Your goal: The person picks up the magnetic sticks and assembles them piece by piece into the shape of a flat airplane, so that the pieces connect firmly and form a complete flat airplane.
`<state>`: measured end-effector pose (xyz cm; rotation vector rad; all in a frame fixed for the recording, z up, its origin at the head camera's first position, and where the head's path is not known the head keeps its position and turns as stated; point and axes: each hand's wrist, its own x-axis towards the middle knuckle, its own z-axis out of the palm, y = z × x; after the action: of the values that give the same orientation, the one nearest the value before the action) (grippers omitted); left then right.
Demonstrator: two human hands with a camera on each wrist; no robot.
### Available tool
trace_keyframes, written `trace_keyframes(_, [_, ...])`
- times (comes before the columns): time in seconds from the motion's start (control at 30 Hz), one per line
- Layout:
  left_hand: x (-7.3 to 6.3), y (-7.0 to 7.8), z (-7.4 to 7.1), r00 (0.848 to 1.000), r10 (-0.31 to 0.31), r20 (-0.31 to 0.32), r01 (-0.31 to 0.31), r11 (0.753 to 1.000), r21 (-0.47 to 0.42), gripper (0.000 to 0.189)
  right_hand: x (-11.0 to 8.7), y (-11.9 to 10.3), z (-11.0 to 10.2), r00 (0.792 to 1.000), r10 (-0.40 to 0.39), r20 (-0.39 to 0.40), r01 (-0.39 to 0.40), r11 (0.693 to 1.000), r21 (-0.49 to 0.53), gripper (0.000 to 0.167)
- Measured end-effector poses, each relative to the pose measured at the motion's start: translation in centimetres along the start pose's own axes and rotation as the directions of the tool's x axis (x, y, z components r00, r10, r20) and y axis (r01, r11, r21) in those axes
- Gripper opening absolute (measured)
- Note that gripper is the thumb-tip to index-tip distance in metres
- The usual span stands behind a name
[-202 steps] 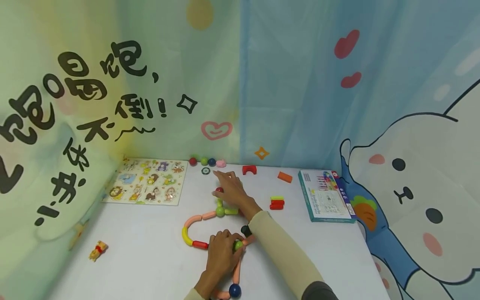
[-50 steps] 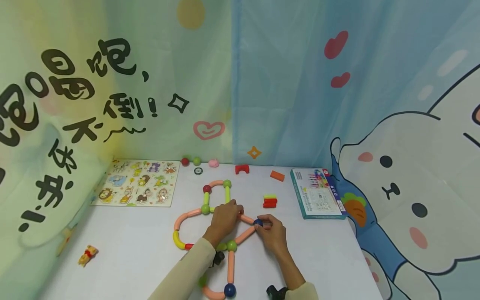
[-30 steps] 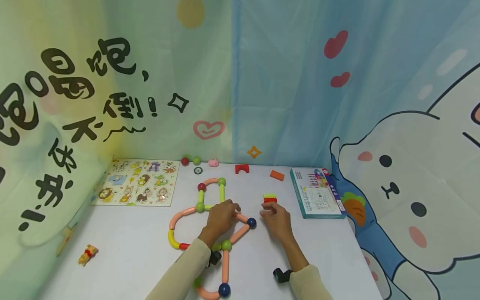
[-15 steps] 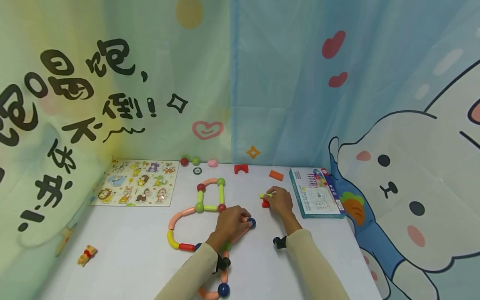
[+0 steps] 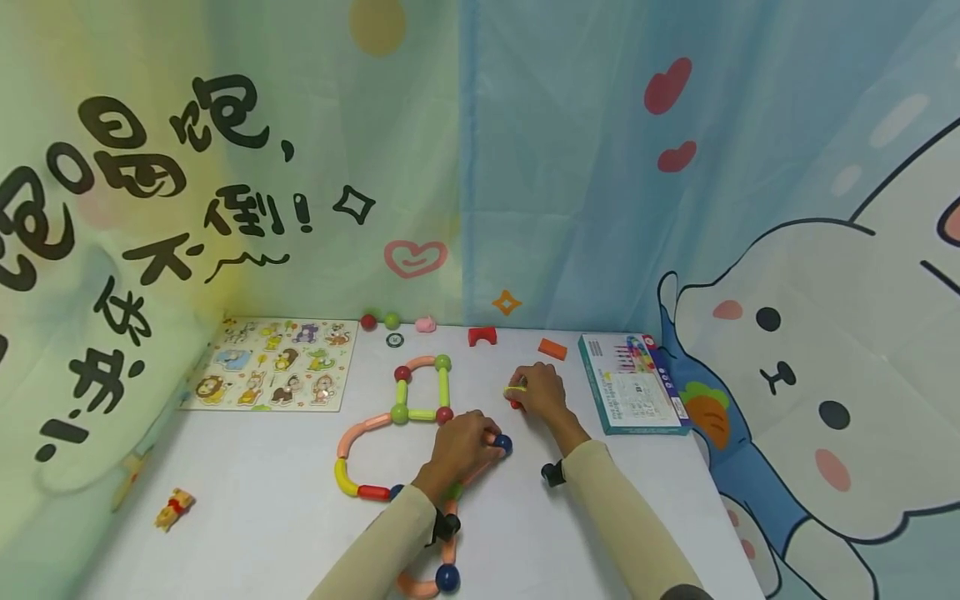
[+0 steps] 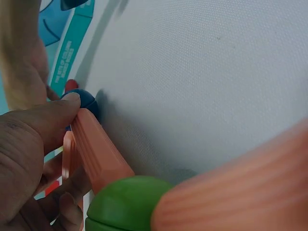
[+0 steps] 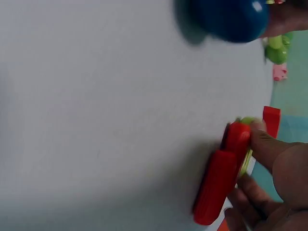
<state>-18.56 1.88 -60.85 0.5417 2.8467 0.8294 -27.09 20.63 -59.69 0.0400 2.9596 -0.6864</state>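
Note:
My left hand [image 5: 465, 446] holds a blue ball [image 5: 503, 444] at the right corner of a figure of magnetic sticks and balls. In the left wrist view, the thumb presses that ball where an orange stick [image 6: 98, 149] joins it; a green ball [image 6: 126, 199] is at the stick's near end. Farther back, my right hand [image 5: 543, 390] pinches a yellow-green stick [image 7: 245, 163]. Two red sticks [image 7: 217, 185] lie against it in the right wrist view. The figure's upper loop has a red ball [image 5: 402, 374] and green sticks [image 5: 443, 390]. My left arm hides part of the figure.
An animal puzzle board [image 5: 274, 364] lies back left and a boxed set [image 5: 634, 384] back right. Along the rear are loose balls [image 5: 392, 321], a pink pig [image 5: 425, 324], a red arch block [image 5: 482, 336] and an orange block [image 5: 552, 349]. A bear figure [image 5: 176, 509] lies left.
The upper loop has gained sticks and balls, and a blue ball has left the back row. My right hand let go of the corner ball, moved back and took the yellow-green stick.

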Motion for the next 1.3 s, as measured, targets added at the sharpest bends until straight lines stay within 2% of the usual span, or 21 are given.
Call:
trace_keyframes(0.1, [0.0,-0.1,0.0,1.000,0.014,-0.010,-0.014,1.000,0.009,0.034,0.2,0.2,-0.3,0.998,-0.054,0.021,0.055,0.998,-0.030,0.013])
trace_keyframes(0.17, [0.0,-0.1,-0.1,1.000,0.012,-0.007,-0.012,1.000,0.005,0.034,0.4,0.4,-0.3,0.998,-0.062,0.030,0.063,0.998,-0.023,0.013])
trace_keyframes(0.33, [-0.1,0.0,0.0,1.000,0.013,0.000,-0.013,1.000,0.003,0.034,0.0,0.9,-0.5,0.999,-0.042,-0.018,0.044,0.994,0.100,0.015])
trace_keyframes(0.47, [-0.2,0.0,0.2,1.000,0.030,-0.008,-0.030,1.000,-0.003,0.033,-1.8,1.2,-0.8,0.992,-0.065,-0.108,0.085,0.978,0.191,0.017])
trace_keyframes(0.6, [-0.2,0.0,0.2,0.999,0.037,-0.019,-0.037,0.999,0.003,0.033,-4.3,1.5,-1.2,0.981,-0.130,-0.144,0.161,0.961,0.226,0.016])
trace_keyframes(0.77, [-0.4,0.0,-0.1,1.000,0.026,-0.015,-0.026,1.000,-0.007,0.034,-7.1,2.0,-1.1,0.971,-0.216,-0.104,0.232,0.955,0.183,0.023])
trace_keyframes(0.9, [-0.5,-0.1,-0.3,1.000,0.019,-0.012,-0.019,0.999,-0.026,0.034,-8.4,2.2,-0.7,0.959,-0.277,-0.050,0.281,0.952,0.122,0.027])
trace_keyframes(1.1, [-0.5,-0.1,-0.4,1.000,0.018,-0.020,-0.018,0.999,-0.026,0.033,-9.1,1.9,-0.4,0.940,-0.339,-0.032,0.340,0.939,0.057,0.027])
trace_keyframes(1.3, [-0.5,0.0,-0.2,0.999,0.021,-0.026,-0.021,1.000,-0.018,0.033,-9.2,2.0,-0.5,0.937,-0.349,-0.006,0.349,0.937,0.021,0.027])
